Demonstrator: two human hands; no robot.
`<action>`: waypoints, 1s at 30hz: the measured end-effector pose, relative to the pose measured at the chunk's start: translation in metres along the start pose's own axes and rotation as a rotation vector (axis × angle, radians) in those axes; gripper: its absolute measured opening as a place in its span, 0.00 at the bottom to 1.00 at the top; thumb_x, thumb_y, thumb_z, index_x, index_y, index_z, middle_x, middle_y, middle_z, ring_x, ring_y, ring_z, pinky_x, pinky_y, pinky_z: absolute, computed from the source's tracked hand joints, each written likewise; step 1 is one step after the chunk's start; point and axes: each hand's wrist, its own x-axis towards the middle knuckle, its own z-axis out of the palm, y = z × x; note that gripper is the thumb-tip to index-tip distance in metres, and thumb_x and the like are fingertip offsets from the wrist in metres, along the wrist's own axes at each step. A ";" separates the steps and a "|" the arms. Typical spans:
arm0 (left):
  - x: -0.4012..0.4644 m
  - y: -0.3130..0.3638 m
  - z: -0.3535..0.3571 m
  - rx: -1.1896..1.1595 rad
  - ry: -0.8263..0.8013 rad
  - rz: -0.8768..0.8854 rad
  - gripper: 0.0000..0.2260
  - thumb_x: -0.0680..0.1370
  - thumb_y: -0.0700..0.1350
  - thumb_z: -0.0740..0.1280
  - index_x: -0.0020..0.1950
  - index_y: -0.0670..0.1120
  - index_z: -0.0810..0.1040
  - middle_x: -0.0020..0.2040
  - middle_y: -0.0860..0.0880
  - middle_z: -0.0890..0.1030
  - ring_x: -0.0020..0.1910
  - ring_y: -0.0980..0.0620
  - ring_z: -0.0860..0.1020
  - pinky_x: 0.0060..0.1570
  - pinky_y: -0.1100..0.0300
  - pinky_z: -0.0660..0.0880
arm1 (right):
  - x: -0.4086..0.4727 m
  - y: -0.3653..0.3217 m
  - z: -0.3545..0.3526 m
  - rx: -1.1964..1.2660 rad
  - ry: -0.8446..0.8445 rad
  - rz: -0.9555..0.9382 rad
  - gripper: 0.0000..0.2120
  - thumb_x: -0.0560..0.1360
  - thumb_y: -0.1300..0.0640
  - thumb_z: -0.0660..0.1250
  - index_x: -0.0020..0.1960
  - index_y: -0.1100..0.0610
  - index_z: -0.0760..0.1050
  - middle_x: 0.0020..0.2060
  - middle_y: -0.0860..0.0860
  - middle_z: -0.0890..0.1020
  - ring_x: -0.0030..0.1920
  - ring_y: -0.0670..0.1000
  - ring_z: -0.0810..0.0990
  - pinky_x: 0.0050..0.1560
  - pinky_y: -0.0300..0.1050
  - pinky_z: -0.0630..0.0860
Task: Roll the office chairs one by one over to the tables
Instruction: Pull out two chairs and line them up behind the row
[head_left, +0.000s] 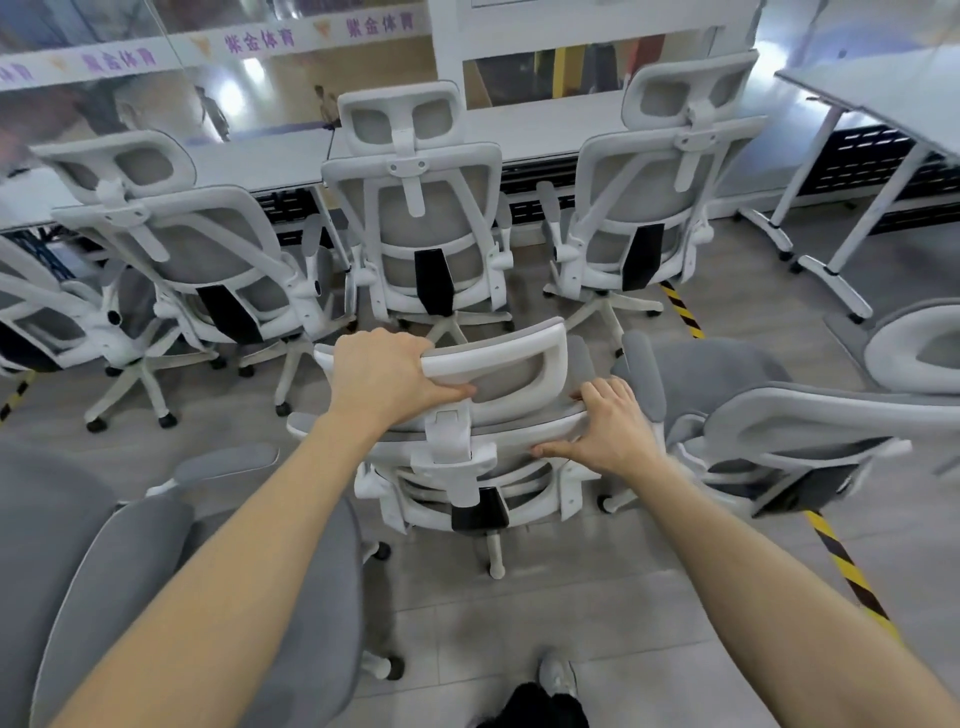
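A white-framed office chair (493, 467) with grey mesh stands right in front of me, its back towards me. My left hand (382, 371) grips the left end of its headrest (514, 358), fingers curled over the top rim. My right hand (605, 426) holds the top edge of the backrest on the right, thumb underneath. Three matching chairs (421, 239) stand in a row ahead, facing the long white tables (545, 132) at the back.
A grey chair seat (130, 571) crowds my lower left and another chair (810, 431) sits close on the right. A white table on castors (872, 104) stands at the far right. Yellow-black tape (852, 577) crosses the grey floor. My shoe (558, 675) shows at the bottom.
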 end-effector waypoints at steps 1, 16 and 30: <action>-0.004 0.002 0.000 0.006 0.000 0.002 0.39 0.62 0.91 0.51 0.36 0.58 0.78 0.27 0.57 0.74 0.30 0.54 0.74 0.32 0.58 0.62 | -0.005 0.001 0.000 -0.008 0.003 0.000 0.51 0.59 0.12 0.70 0.61 0.53 0.77 0.56 0.47 0.78 0.65 0.54 0.72 0.76 0.54 0.70; 0.007 -0.014 -0.002 -0.031 -0.024 -0.087 0.41 0.57 0.94 0.47 0.40 0.64 0.81 0.30 0.59 0.76 0.34 0.55 0.78 0.33 0.59 0.66 | 0.017 -0.013 0.011 -0.023 -0.008 -0.005 0.51 0.59 0.10 0.64 0.57 0.54 0.76 0.56 0.48 0.77 0.65 0.55 0.72 0.74 0.53 0.71; 0.012 -0.011 -0.001 -0.003 -0.025 -0.162 0.37 0.60 0.93 0.50 0.38 0.66 0.82 0.25 0.59 0.72 0.29 0.57 0.71 0.31 0.60 0.57 | 0.038 -0.011 0.001 -0.022 -0.102 -0.003 0.52 0.59 0.11 0.65 0.60 0.55 0.76 0.61 0.50 0.78 0.69 0.57 0.71 0.78 0.56 0.68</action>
